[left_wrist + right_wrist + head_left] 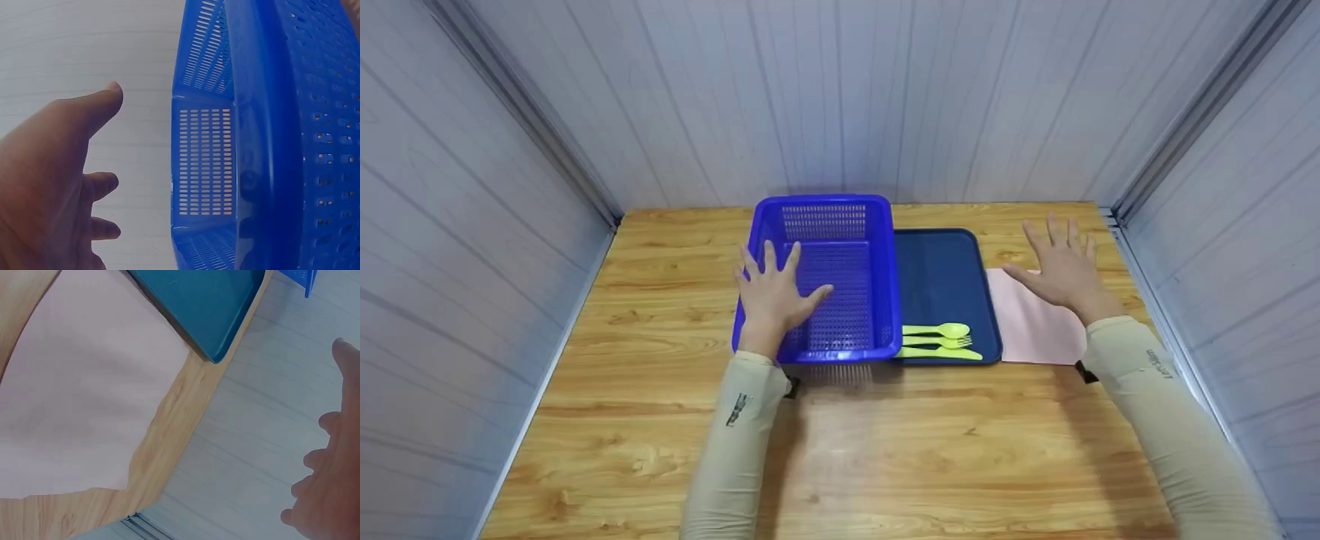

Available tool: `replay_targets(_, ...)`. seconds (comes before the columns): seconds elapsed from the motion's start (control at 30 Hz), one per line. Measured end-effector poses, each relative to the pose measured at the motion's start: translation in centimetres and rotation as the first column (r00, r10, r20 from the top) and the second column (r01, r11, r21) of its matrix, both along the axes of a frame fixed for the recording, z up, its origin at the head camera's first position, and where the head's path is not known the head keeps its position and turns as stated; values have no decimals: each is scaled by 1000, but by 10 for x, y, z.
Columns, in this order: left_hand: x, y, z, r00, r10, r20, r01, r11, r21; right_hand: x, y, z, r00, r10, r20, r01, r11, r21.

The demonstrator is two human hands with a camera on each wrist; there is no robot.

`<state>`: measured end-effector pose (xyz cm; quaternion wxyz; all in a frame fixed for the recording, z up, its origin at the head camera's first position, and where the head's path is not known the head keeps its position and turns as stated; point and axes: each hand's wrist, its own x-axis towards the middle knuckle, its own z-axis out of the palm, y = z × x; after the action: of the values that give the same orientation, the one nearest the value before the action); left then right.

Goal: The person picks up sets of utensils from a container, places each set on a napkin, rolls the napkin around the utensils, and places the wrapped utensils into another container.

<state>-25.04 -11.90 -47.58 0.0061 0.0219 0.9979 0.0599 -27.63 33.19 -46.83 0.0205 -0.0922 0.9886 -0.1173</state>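
Pale walls [840, 97] frame a wooden table [900, 457] where a blue basket [840, 296], likely light, stiff and best gripped by its rim [823, 199], partly hides a navy tray [945, 281] beside a pink sheet [1035, 330], left hand [775, 296] and right hand [1067, 274] hovering, fingers spread.

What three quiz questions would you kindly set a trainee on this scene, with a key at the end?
1. Open question: on the dark blue tray, what lies nearest the person?
2. True or false: the left hand and the right hand both have their fingers spread.
3. Fill the gap: in the head view, the tray shows between the blue basket and the ____ sheet.

Key: 1. The yellow-green knife. 2. True. 3. Pink.
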Motion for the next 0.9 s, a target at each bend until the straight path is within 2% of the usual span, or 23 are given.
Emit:
replay_targets(0.07, 0, -1, 0, 1000, -8, -30, 9, 999, 31, 0, 1, -1, 1000, -4, 18, 4, 1000, -7)
replay_targets(0.13, 0, -1, 1, 995, -15, -94, 21, 997, 69, 0, 3, -3, 999, -6, 34, 7, 1000, -17)
replay_targets(0.2, 0, -2, 0, 981, -18, -193, 41, 992, 120, 1, 4, -4, 999, -8, 50, 9, 1000, -18)
replay_targets(0.23, 1, -2, 0, 968, -16, -249, 52, 989, 140, 2, 5, -5, 998, -7, 58, 8, 1000, -19)
replay_targets(0.3, 3, -1, -1, 933, -13, -358, 80, 982, 172, 2, 8, -8, 997, 0, 71, 2, 1000, -16)
replay_targets(0.37, 6, -1, -1, 891, -11, -454, 116, 972, 205, 4, 10, -10, 996, 8, 90, -7, 1000, -14)
replay_targets(0.57, 21, 9, 5, 778, -5, -628, 226, 936, 272, 10, 20, -22, 988, 39, 149, -39, 999, -5)
replay_targets(0.67, 33, 23, 15, 731, -9, -682, 299, 903, 309, 13, 28, -30, 985, 29, 169, -26, 999, -21)
replay_targets(0.73, 44, 37, 20, 702, -41, -711, 374, 871, 319, 17, 34, -38, 983, 13, 185, -6, 999, -39)
replay_targets(0.83, 63, 64, 24, 664, -133, -735, 502, 809, 307, 23, 45, -52, 980, -1, 200, 12, 999, -52)
replay_targets(0.9, 75, 85, 22, 641, -220, -736, 580, 766, 276, 28, 51, -63, 976, 5, 216, 9, 998, -65)
